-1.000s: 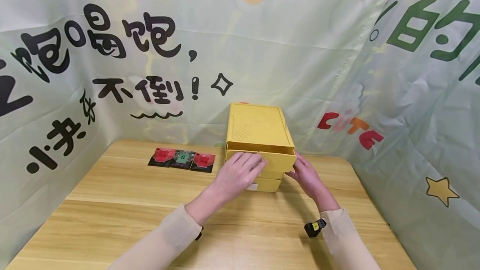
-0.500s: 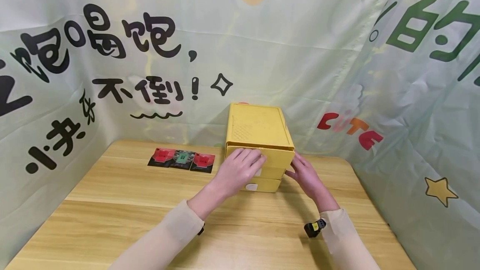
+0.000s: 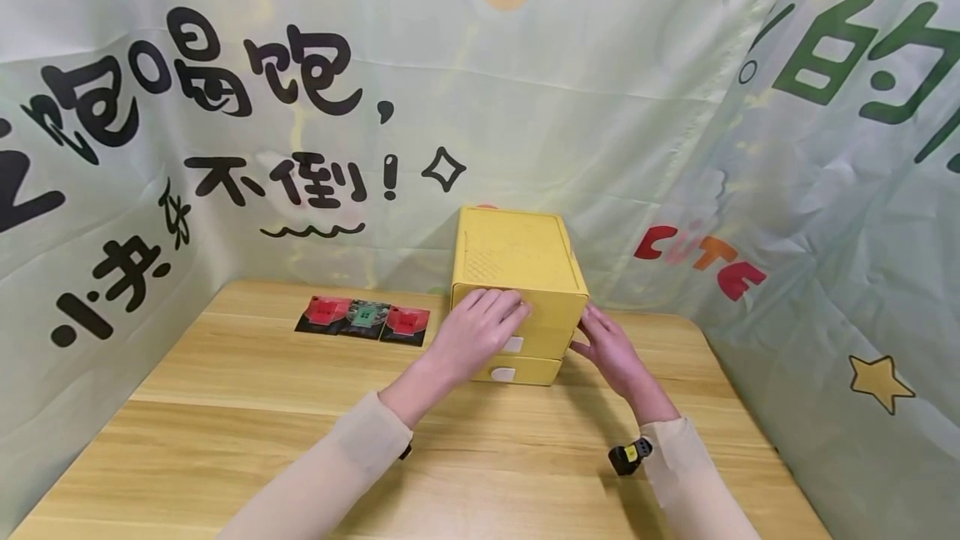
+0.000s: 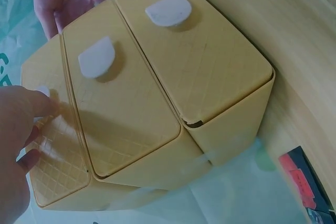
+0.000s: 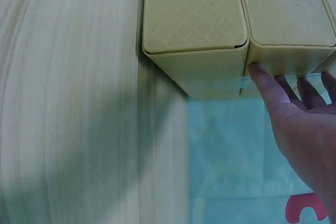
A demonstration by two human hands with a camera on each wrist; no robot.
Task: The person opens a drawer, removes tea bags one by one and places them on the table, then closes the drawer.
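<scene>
A yellow three-drawer box (image 3: 517,248) stands near the back of the table, its drawers level with the front. My left hand (image 3: 476,327) is at the top drawer, fingers bent at the small white knob (image 4: 43,92), which they partly hide. Below it, the middle knob (image 4: 97,57) and bottom knob (image 4: 169,10) show on their drawer fronts. With fingers extended, my right hand (image 5: 307,124) rests against the box's right side, fingertips on the side wall.
Three cards (image 3: 366,318) in red, green and black lie in a row left of the box. A printed cloth (image 3: 570,90) hangs behind and on both sides of the wooden table (image 3: 247,423).
The top drawer, partly pulled out a second ago, has slid back into the box with my left hand on its front. My right hand has stayed at the side.
</scene>
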